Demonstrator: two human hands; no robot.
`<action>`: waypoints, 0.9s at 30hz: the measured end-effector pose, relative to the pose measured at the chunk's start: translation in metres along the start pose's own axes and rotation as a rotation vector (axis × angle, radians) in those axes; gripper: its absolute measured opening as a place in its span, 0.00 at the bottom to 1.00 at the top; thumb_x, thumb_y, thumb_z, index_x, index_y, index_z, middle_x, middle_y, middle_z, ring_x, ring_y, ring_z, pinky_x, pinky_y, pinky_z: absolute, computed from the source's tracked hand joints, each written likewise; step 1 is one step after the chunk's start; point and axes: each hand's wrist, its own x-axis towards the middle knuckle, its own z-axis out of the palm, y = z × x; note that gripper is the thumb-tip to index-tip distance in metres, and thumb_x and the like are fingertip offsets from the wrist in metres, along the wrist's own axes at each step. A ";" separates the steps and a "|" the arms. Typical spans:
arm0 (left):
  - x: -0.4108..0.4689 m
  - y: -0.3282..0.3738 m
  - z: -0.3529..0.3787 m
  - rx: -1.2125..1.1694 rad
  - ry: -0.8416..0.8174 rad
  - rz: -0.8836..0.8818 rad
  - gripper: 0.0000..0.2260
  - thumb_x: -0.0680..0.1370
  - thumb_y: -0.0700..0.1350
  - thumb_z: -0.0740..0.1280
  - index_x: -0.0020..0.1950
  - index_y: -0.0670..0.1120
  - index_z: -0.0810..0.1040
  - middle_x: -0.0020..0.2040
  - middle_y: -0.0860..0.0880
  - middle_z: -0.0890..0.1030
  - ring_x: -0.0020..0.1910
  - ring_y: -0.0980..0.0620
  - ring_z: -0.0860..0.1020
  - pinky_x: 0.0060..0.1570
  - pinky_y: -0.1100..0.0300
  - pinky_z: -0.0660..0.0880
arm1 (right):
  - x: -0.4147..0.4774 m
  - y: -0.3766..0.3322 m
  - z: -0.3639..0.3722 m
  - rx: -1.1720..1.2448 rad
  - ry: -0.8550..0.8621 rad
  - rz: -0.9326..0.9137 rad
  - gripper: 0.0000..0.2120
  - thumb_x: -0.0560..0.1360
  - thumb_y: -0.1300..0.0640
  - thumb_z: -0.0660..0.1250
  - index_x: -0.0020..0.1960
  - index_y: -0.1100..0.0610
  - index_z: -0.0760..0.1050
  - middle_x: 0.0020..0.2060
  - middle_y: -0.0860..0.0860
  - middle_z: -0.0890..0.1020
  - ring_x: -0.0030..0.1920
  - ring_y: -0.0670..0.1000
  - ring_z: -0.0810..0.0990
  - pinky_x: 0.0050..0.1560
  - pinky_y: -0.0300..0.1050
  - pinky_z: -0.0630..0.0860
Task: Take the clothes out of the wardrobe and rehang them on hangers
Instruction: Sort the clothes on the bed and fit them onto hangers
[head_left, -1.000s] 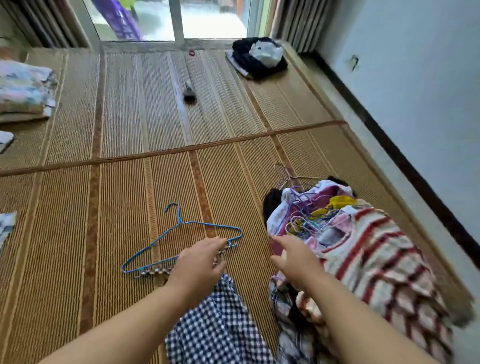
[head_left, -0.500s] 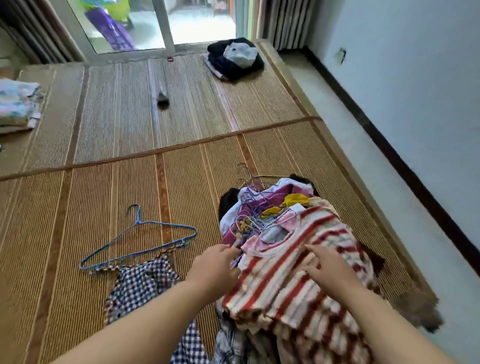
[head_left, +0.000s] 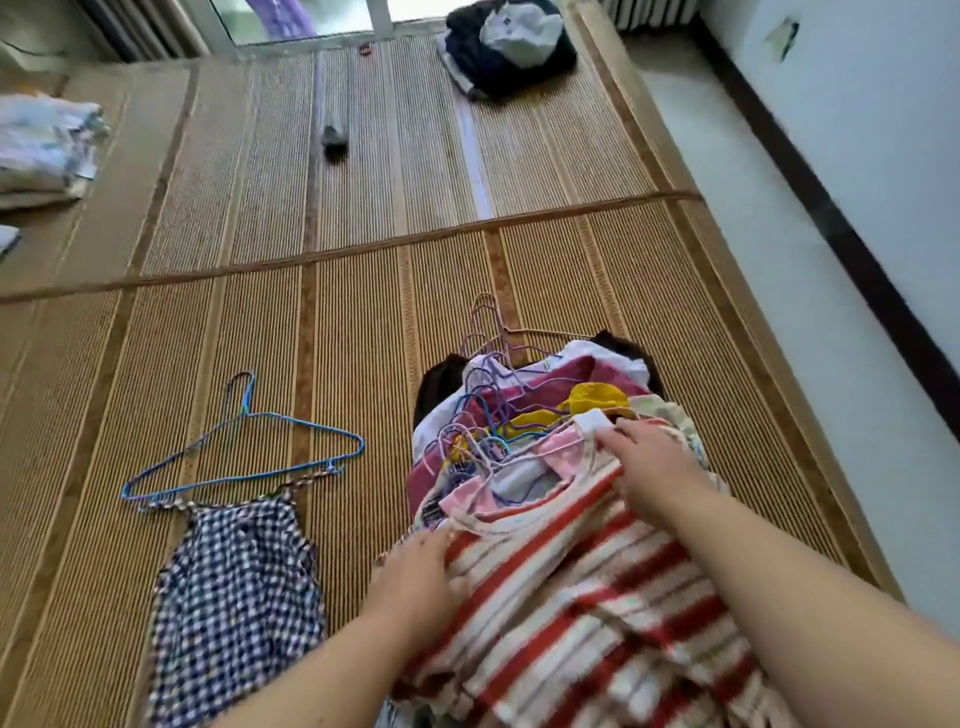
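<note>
A red-and-white striped top (head_left: 571, 597) lies on top of a heap of clothes with several tangled wire hangers (head_left: 488, 415). My left hand (head_left: 415, 577) grips the striped top's left shoulder edge. My right hand (head_left: 654, 467) rests on its right shoulder near the collar, fingers curled onto the fabric. To the left on the mat, a blue wire hanger (head_left: 244, 447) lies flat with the straps of a blue checked garment (head_left: 234, 597) looped over its bar.
A woven straw mat (head_left: 363, 218) covers the floor. A dark bundle with a white item (head_left: 509, 47) sits by the window. Folded fabric (head_left: 41, 145) lies at far left. A small dark object (head_left: 335, 137) rests mid-mat. The white wall (head_left: 857, 130) runs along the right.
My left hand let go of the blue hanger with the checked garment and moved right. Both hands now sit on the striped top at its shoulders.
</note>
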 end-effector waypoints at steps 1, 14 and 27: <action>0.004 -0.001 0.002 -0.005 -0.010 -0.015 0.32 0.72 0.53 0.62 0.75 0.52 0.59 0.71 0.51 0.67 0.70 0.49 0.66 0.70 0.49 0.64 | 0.009 0.001 0.002 -0.033 -0.010 0.026 0.33 0.74 0.59 0.59 0.75 0.44 0.54 0.75 0.49 0.57 0.74 0.54 0.56 0.72 0.55 0.61; 0.012 0.002 0.013 -0.270 0.016 -0.049 0.24 0.78 0.50 0.63 0.74 0.54 0.62 0.66 0.53 0.74 0.63 0.52 0.74 0.63 0.58 0.69 | 0.017 0.014 0.005 -0.178 -0.223 0.069 0.50 0.67 0.43 0.71 0.76 0.42 0.40 0.70 0.56 0.59 0.72 0.60 0.57 0.71 0.64 0.50; -0.081 0.001 -0.071 -0.367 0.100 0.190 0.11 0.81 0.45 0.60 0.45 0.57 0.79 0.44 0.57 0.82 0.45 0.63 0.77 0.49 0.66 0.73 | -0.109 0.000 -0.108 0.303 0.153 -0.105 0.08 0.78 0.58 0.60 0.46 0.52 0.77 0.38 0.39 0.73 0.44 0.47 0.75 0.40 0.35 0.66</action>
